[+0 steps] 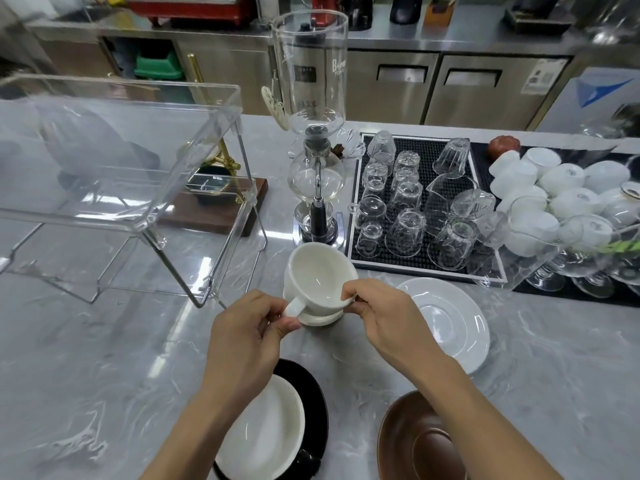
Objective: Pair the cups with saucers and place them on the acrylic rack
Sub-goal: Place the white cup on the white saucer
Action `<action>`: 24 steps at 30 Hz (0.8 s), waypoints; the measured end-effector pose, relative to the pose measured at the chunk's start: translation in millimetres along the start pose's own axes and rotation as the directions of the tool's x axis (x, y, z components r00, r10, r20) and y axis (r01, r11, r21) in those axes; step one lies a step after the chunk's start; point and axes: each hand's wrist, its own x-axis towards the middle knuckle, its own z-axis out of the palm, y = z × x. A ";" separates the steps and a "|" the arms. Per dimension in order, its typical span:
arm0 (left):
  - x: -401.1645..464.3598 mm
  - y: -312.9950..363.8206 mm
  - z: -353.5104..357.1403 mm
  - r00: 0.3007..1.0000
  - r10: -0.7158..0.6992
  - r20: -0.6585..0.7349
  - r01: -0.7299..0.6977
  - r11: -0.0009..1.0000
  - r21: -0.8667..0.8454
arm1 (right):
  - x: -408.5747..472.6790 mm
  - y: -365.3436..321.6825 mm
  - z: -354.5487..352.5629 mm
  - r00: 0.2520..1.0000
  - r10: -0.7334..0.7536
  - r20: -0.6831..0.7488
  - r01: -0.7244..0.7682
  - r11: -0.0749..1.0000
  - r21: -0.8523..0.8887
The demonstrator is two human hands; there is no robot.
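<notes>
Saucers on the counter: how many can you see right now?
4: small white saucer under the held cup, large white saucer right of it, black saucer near left, brown saucer near right. None visibly hidden.

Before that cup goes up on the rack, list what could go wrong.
1. The cup sits tilted on its small saucer, held only by fingertips of the left hand and right hand; it may slide off when lifted.
2. The siphon stands close behind; a swing toward the rack could clip it.
3. The clear rack's edges are hard to see.
</notes>
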 end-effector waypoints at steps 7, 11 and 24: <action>-0.2 23.6 9.4 0.995 0.097 -0.017 -0.097 0.995 -0.003 | -14.8 -5.9 -30.8 0.990 -0.047 -0.133 0.032 0.994 -0.109; 2.6 37.8 24.0 0.988 0.152 0.012 -0.152 0.988 -0.017 | -27.7 -2.8 -52.4 0.976 -0.068 -0.208 0.027 0.981 -0.193; 5.5 72.6 92.6 0.961 0.223 0.163 -0.223 0.975 -0.021 | -71.7 37.6 -97.3 0.970 0.105 -0.217 -0.168 0.940 -0.297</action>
